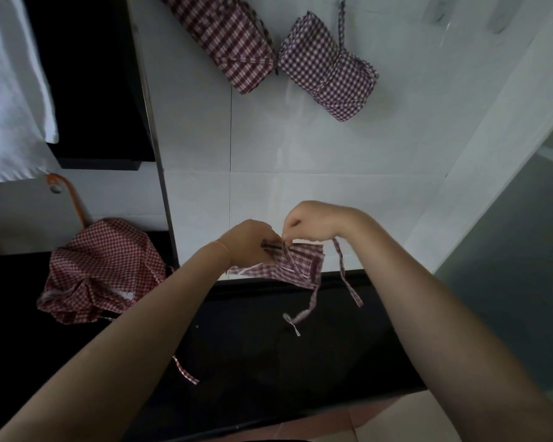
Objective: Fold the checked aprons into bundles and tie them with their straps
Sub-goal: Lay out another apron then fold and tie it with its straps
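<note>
Your two forearms come into view from the lower edge and meet over the near edge of the white bench (332, 148). Between your hands lies the folded checked apron (287, 266), half on the bench and half over its dark front. Your left hand (249, 244) has the fingers curled onto the bundle and a dark strap end at its left side. Your right hand (303, 223), just beside the left one, pinches a strap (345, 272) that hangs down from this grip past the bench edge. A second strap (303, 311) hangs below the bundle. Far beyond your hands, two folded bundles lie side by side: a dark red one (227, 39) and a purple one (329, 65). Well to the left of your left hand, a loose red checked apron (103, 269) is heaped on a dark surface.
</note>
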